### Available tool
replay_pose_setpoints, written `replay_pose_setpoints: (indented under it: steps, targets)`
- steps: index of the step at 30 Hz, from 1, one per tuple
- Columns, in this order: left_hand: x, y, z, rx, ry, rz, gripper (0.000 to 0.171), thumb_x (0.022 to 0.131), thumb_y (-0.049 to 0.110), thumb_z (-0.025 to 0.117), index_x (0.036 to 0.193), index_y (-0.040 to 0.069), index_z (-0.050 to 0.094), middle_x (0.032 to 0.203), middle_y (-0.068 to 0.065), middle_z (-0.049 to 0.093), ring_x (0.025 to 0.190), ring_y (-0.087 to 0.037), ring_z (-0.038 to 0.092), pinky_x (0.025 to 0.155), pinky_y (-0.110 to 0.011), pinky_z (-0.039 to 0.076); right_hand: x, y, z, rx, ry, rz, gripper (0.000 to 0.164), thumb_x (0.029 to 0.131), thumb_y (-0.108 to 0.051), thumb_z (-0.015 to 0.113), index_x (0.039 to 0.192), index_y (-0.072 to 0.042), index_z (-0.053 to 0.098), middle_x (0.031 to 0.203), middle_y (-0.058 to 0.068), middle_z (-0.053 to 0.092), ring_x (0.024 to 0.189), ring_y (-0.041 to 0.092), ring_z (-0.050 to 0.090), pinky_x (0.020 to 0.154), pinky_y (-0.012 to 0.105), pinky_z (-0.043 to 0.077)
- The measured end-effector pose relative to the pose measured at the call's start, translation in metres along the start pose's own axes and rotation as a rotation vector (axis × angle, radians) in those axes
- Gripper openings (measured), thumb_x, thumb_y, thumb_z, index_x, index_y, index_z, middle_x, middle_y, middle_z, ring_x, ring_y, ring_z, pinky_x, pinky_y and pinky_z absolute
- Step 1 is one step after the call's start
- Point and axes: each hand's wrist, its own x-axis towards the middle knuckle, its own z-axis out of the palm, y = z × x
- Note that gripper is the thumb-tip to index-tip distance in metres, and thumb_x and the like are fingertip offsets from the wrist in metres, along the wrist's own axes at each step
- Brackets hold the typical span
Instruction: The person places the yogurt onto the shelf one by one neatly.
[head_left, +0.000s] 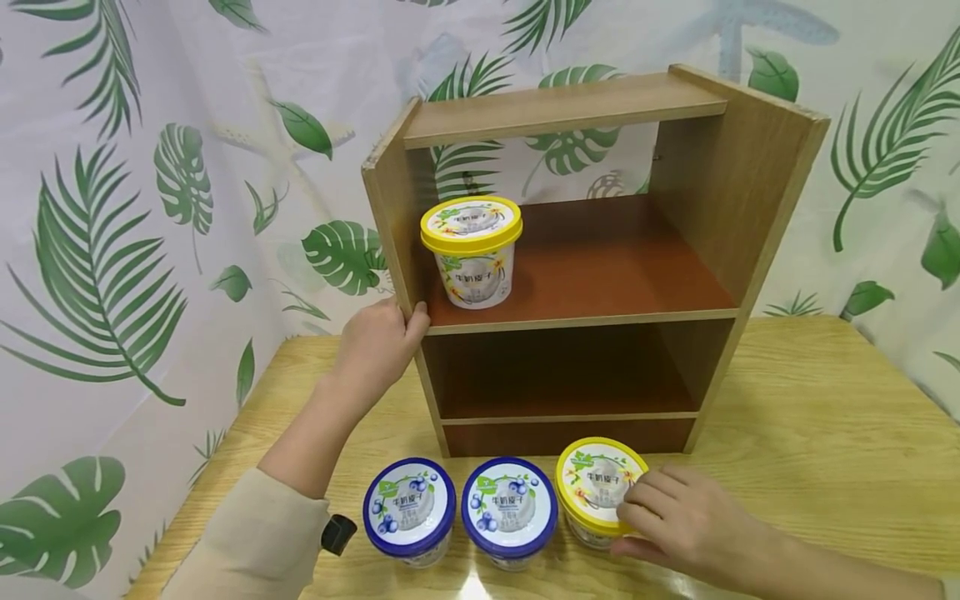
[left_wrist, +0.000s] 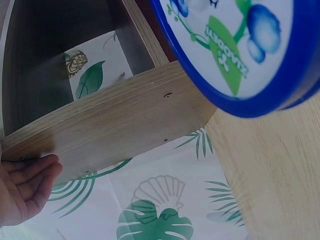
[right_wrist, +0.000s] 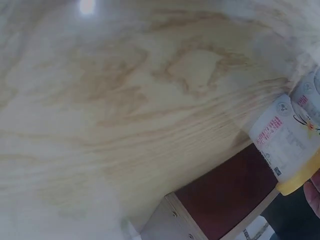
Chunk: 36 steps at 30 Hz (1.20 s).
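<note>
My left hand [head_left: 378, 340] holds the front edge of the wooden shelf's left side panel [head_left: 397, 242], its thumb at the middle board. In the left wrist view its fingers lie along the panel's outer face. By the thumb, a yellow-lidded tub [head_left: 472, 254] stands upright on the upper level. Down on the table, my right hand [head_left: 686, 512] grips another yellow-lidded tub [head_left: 600, 487] by the right side of its lid. To its left are two blue-lidded tubs [head_left: 408, 508], [head_left: 510, 508] in a row. The right wrist view shows only fingertips at the yellow lid [right_wrist: 302, 175].
The wooden shelf [head_left: 577, 317] has an open back at the top and a lower compartment [head_left: 562, 375]. It stands on a light wood table [head_left: 810, 417]. Leaf-printed cloth [head_left: 247, 167] hangs behind and at the left. A black band [head_left: 338, 533] sits at the left sleeve.
</note>
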Motion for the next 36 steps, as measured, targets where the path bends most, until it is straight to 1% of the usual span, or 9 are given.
replay_pose_setpoints:
  steps: [3,7,14,23,31,36]
  targets:
    - [-0.0004,0.0000,-0.0002,-0.001,-0.007,-0.002,0.042,0.096,0.031,0.040,0.065,0.007,0.052,0.058,-0.006,0.047,0.055,-0.022,0.049,0.049,-0.030,0.037,-0.0033,-0.0012,0.0029,-0.012,-0.004,0.013,0.039,0.099,-0.038,0.045,0.073,-0.011,0.057,0.069,-0.003,0.056,0.061,0.011,0.053,0.055,0.024,0.045]
    - [-0.0007,0.0001,-0.0004,0.000,-0.004,0.003,0.041,0.097,0.031,0.040,0.067,0.006,0.055,0.058,-0.006,0.048,0.055,-0.022,0.049,0.049,-0.029,0.037,-0.0057,-0.0023,0.0061,-0.031,0.012,0.010,0.039,0.099,-0.036,0.045,0.073,-0.010,0.057,0.070,-0.003,0.057,0.062,0.012,0.053,0.056,0.026,0.046]
    - [-0.0010,0.0007,-0.0006,0.011,-0.007,0.009,0.042,0.097,0.030,0.039,0.065,0.007,0.053,0.057,-0.005,0.046,0.055,-0.022,0.048,0.049,-0.029,0.037,-0.0063,-0.0017,0.0073,-0.058,0.049,-0.025,0.039,0.099,-0.033,0.045,0.072,-0.008,0.055,0.068,-0.001,0.056,0.059,0.013,0.052,0.053,0.025,0.045]
    - [-0.0018,0.0000,-0.0002,0.010,-0.003,0.007,0.042,0.097,0.030,0.039,0.065,0.007,0.053,0.057,-0.005,0.046,0.055,-0.022,0.048,0.049,-0.029,0.037,-0.0050,-0.0019,0.0049,-0.081,0.021,-0.027,0.041,0.100,-0.035,0.043,0.072,-0.007,0.054,0.069,-0.001,0.054,0.060,0.014,0.052,0.054,0.026,0.046]
    - [-0.0017,-0.0002,0.0003,0.011,0.010,0.013,0.041,0.097,0.030,0.039,0.069,0.004,0.057,0.058,-0.006,0.048,0.055,-0.022,0.049,0.049,-0.031,0.039,-0.0072,-0.0010,0.0052,-0.083,0.022,-0.037,0.041,0.101,-0.032,0.040,0.073,-0.005,0.053,0.070,0.000,0.053,0.061,0.014,0.052,0.056,0.026,0.047]
    - [-0.0013,-0.0003,0.0007,0.010,0.012,0.011,0.041,0.096,0.030,0.039,0.072,0.004,0.059,0.058,-0.006,0.048,0.056,-0.022,0.050,0.049,-0.031,0.039,-0.0086,0.0008,0.0057,-0.077,0.029,-0.056,0.040,0.101,-0.030,0.041,0.073,-0.005,0.054,0.070,0.000,0.054,0.062,0.014,0.053,0.056,0.027,0.047]
